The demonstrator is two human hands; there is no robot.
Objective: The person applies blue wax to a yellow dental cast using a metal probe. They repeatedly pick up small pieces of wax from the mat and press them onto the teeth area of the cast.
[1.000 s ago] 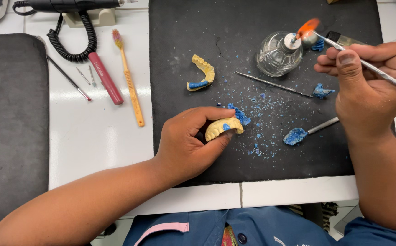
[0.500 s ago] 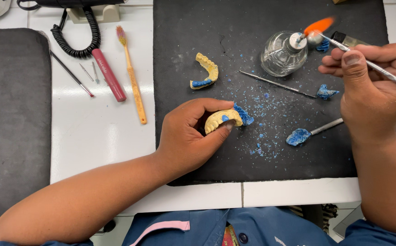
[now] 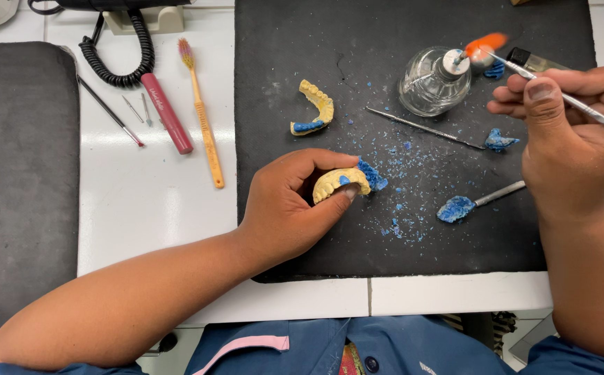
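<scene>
My left hand [image 3: 293, 208] grips a yellow dental cast [image 3: 340, 183] with blue wax on it, resting on the black mat [image 3: 302, 69]. My right hand [image 3: 573, 139] holds a thin metal instrument [image 3: 566, 97] whose tip sits in the orange flame [image 3: 486, 43] of a glass spirit lamp [image 3: 432, 85]. A second yellow cast [image 3: 316, 107] with blue wax lies further back on the mat.
Two metal tools tipped with blue wax [image 3: 454, 207] [image 3: 427, 128] lie on the mat among blue crumbs. A lighter [image 3: 534, 61] sits beside the lamp. Left of the mat lie a toothbrush [image 3: 201, 114], a red pen [image 3: 166, 111], thin probes [image 3: 111, 111], a coiled cord [image 3: 125, 52] and a grey pad [image 3: 17, 173].
My right hand has held the instrument's tip in the flame throughout. My left hand has turned the cast slightly in place.
</scene>
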